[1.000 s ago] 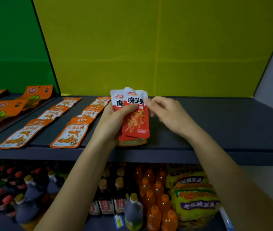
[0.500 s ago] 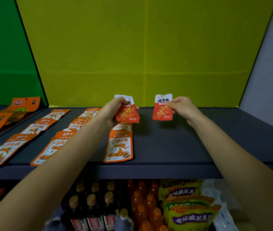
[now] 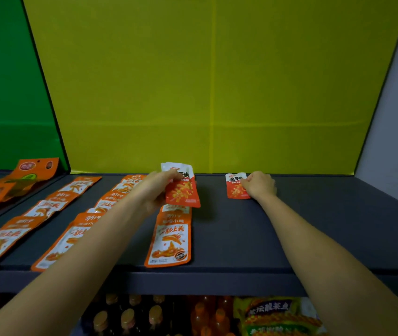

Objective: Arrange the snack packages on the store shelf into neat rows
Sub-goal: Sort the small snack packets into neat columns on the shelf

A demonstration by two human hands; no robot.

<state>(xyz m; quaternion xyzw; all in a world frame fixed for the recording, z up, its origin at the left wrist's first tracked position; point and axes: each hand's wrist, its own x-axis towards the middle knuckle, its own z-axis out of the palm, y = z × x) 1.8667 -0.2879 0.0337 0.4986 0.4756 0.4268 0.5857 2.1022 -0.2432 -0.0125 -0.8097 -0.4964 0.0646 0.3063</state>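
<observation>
From the head camera, your right hand (image 3: pixel 260 186) is curled on one red packet (image 3: pixel 235 187), setting it flat at the back of the shelf (image 3: pixel 314 226), near the yellow wall. Your left hand (image 3: pixel 155 190) grips a small stack of red packets (image 3: pixel 182 192), held above the far end of the nearest orange row. Three rows of orange packets (image 3: pixel 170 243) already lie front to back on the left. The red row looks barely started: one packet down, the stack left to lay out.
</observation>
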